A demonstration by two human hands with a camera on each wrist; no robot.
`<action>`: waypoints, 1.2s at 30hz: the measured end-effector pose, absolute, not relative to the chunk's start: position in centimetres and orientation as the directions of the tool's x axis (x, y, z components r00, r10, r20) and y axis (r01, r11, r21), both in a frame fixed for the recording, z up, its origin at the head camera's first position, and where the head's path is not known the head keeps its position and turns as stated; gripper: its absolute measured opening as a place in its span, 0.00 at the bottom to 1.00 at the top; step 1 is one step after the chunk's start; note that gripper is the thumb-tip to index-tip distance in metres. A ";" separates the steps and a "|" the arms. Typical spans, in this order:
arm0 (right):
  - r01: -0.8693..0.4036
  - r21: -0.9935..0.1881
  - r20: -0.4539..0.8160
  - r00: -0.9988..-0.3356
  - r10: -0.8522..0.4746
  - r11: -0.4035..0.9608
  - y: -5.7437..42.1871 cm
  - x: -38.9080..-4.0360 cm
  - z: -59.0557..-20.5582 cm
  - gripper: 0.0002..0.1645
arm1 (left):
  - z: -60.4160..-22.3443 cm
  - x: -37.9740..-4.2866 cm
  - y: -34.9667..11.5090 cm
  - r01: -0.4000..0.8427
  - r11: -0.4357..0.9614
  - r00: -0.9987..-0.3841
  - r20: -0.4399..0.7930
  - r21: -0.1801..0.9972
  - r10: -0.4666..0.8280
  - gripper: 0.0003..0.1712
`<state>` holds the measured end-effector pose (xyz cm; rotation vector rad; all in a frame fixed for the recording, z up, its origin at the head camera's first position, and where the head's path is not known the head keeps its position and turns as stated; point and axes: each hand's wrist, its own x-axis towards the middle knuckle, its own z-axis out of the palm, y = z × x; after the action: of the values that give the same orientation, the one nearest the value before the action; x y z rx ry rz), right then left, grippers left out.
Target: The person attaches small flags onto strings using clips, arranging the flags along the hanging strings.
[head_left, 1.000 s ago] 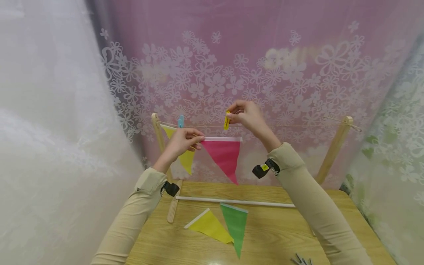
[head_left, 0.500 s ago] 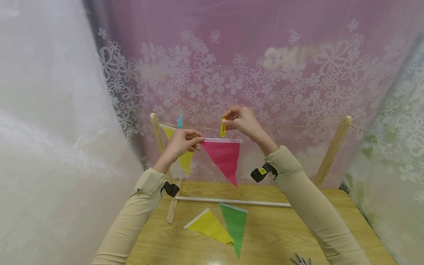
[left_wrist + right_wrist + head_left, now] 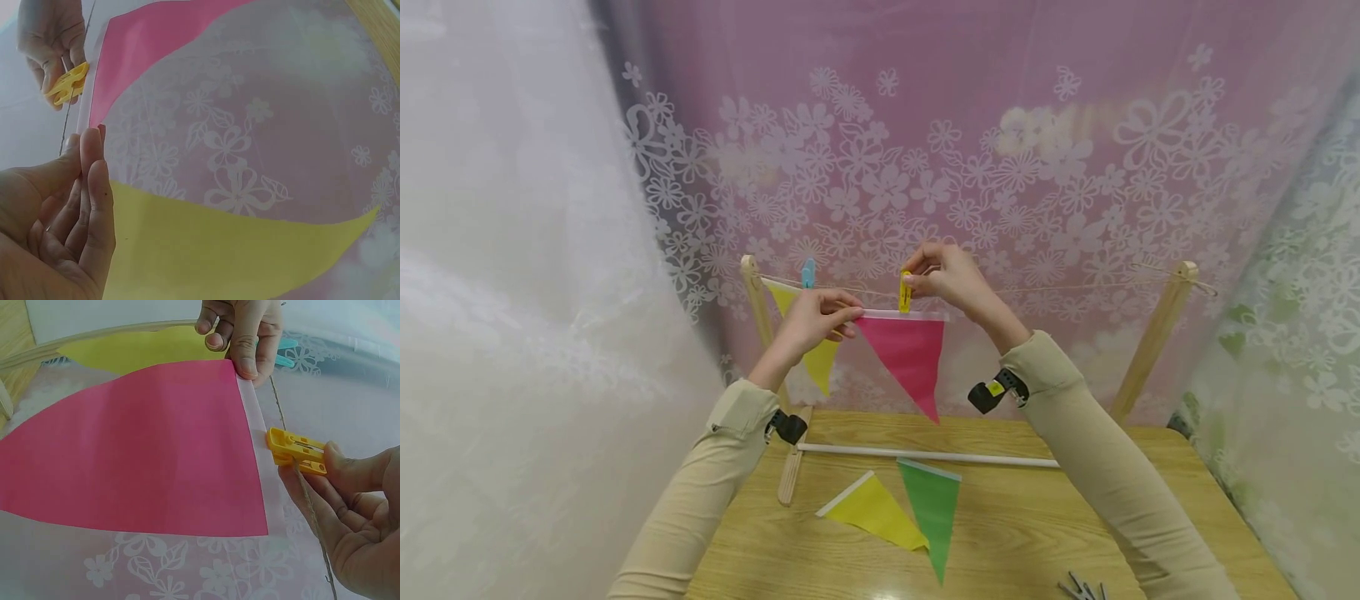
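My left hand (image 3: 816,321) pinches the left end of the white top strip of a pink triangular flag (image 3: 910,354), which hangs point down. Between the thumb and fingers of my right hand (image 3: 953,279) is a yellow clothespin (image 3: 297,451), held upright above the strip. Its lower end meets the strip near the middle of the flag's top edge; whether it bites the cloth is hard to tell. The twine (image 3: 314,519) runs across the clothespin in the right wrist view. Behind my left hand, a yellow flag (image 3: 822,367) hangs from the twine by a blue clothespin (image 3: 808,273).
Wooden posts (image 3: 1153,342) hold the twine at both sides. A white rod (image 3: 940,457) runs low between them. On the wooden table (image 3: 1015,533) lie another yellow flag (image 3: 876,512), a green flag (image 3: 932,508) and grey clothespins (image 3: 1082,587). Flowered curtains (image 3: 887,167) surround the table.
My right hand has come down and slightly left, bringing the yellow clothespin from above the twine to the pink flag's top strip. My left hand has stayed nearly still with the flag.
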<state>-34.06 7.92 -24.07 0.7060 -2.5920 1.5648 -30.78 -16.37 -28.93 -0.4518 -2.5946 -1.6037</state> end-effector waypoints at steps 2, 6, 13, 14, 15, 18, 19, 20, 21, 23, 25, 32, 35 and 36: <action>-0.395 -0.832 0.254 -0.895 -0.366 0.390 8.0 -34.0 -24.1 0.11 | -29.0 -30.8 -16.3 0.277 0.418 -0.956 0.202 0.865 0.215 0.15; -0.395 -0.831 0.253 -0.895 -0.367 0.391 8.0 -34.0 -24.2 0.11 | -29.1 -30.9 -16.3 0.278 0.417 -0.956 0.206 0.865 0.211 0.17; -0.395 -0.839 0.249 -0.891 -0.381 0.375 8.0 -33.9 -24.2 0.11 | -29.2 -30.9 -16.2 0.279 0.408 -0.956 0.212 0.869 0.201 0.16; -0.396 -0.838 0.250 -0.890 -0.382 0.376 8.0 -33.9 -24.2 0.11 | -29.2 -30.9 -16.2 0.281 0.408 -0.956 0.215 0.869 0.202 0.16; -0.398 -0.835 0.250 -0.890 -0.382 0.380 8.0 -33.9 -24.2 0.10 | -29.3 -30.9 -16.2 0.284 0.409 -0.955 0.217 0.868 0.203 0.16; -0.403 -0.826 0.251 -0.890 -0.381 0.395 8.0 -33.9 -24.3 0.10 | -29.4 -30.9 -16.2 0.292 0.409 -0.952 0.224 0.864 0.207 0.16; -0.403 -0.823 0.251 -0.890 -0.381 0.400 8.1 -34.0 -24.3 0.10 | -29.5 -31.0 -16.2 0.295 0.408 -0.951 0.226 0.864 0.210 0.16; -0.402 -0.822 0.248 -0.891 -0.381 0.405 8.0 -34.0 -24.4 0.10 | -29.5 -31.0 -16.2 0.297 0.408 -0.951 0.227 0.864 0.210 0.16; -0.401 -0.818 0.246 -0.892 -0.380 0.411 8.0 -34.0 -24.4 0.11 | -29.5 -31.0 -16.2 0.298 0.405 -0.951 0.229 0.864 0.210 0.15; -0.398 -0.815 0.241 -0.894 -0.377 0.421 8.0 -34.0 -24.5 0.11 | -29.5 -30.9 -16.2 0.301 0.400 -0.950 0.233 0.866 0.209 0.14; -0.395 -0.811 0.237 -0.896 -0.374 0.431 8.0 -34.0 -24.5 0.11 | -29.5 -30.9 -16.1 0.302 0.398 -0.949 0.236 0.866 0.208 0.13; -0.382 -0.806 0.218 -0.902 -0.372 0.452 8.0 -33.6 -24.5 0.15 | -29.6 -30.9 -16.1 0.293 0.409 -0.953 0.229 0.864 0.199 0.14; -0.391 -0.786 0.221 -0.902 -0.372 0.480 8.1 -33.5 -24.4 0.18 | -29.7 -30.8 -16.0 0.285 0.407 -0.956 0.226 0.868 0.187 0.14; -0.400 -0.771 0.228 -0.900 -0.372 0.496 8.1 -33.5 -24.4 0.19 | -29.7 -30.7 -16.0 0.281 0.404 -0.957 0.225 0.871 0.182 0.14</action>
<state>-33.53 8.10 -24.41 0.6941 -2.6898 1.3995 -30.74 -16.00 -29.67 -0.4227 -2.5518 -1.6115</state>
